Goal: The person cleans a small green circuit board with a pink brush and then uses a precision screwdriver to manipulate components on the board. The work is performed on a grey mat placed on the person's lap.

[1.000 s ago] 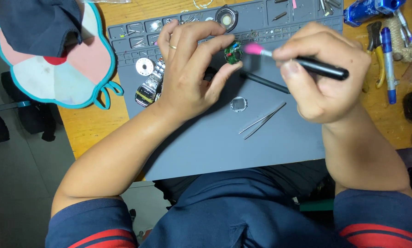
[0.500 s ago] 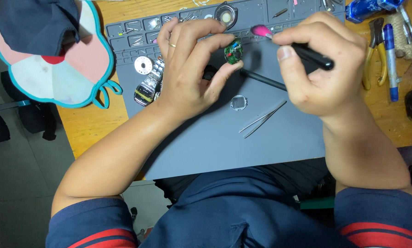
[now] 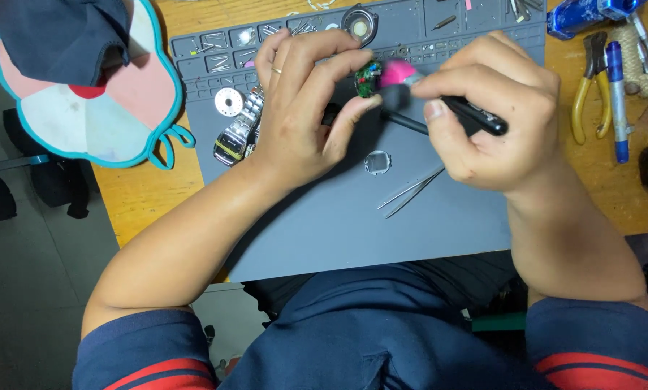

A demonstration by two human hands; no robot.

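Green circuit module [image 3: 368,78], small and round, pinched between thumb and fingertips of the left hand [image 3: 302,108], held up just above the far middle of the grey work mat [image 3: 324,209]. Right hand [image 3: 494,115] closed around a black tool [image 3: 476,115], fingers pressed together on the barrel, pink tip [image 3: 398,72] touching the module, blurred with motion.

Risk from here, by judgement: too much push from the tip and out pops the module from that light pinch, or off comes a small part, down among the mat's far compartments.

Around: watch with metal band [image 3: 239,133] just left of the left hand, white disc [image 3: 229,102] beside it, square bezel [image 3: 377,162] and tweezers [image 3: 411,191] on the mat below the hands. Yellow-handled pliers [image 3: 588,87] and blue pen [image 3: 616,97] far right on the wooden table [image 3: 143,202]. Nothing blocking the hands.
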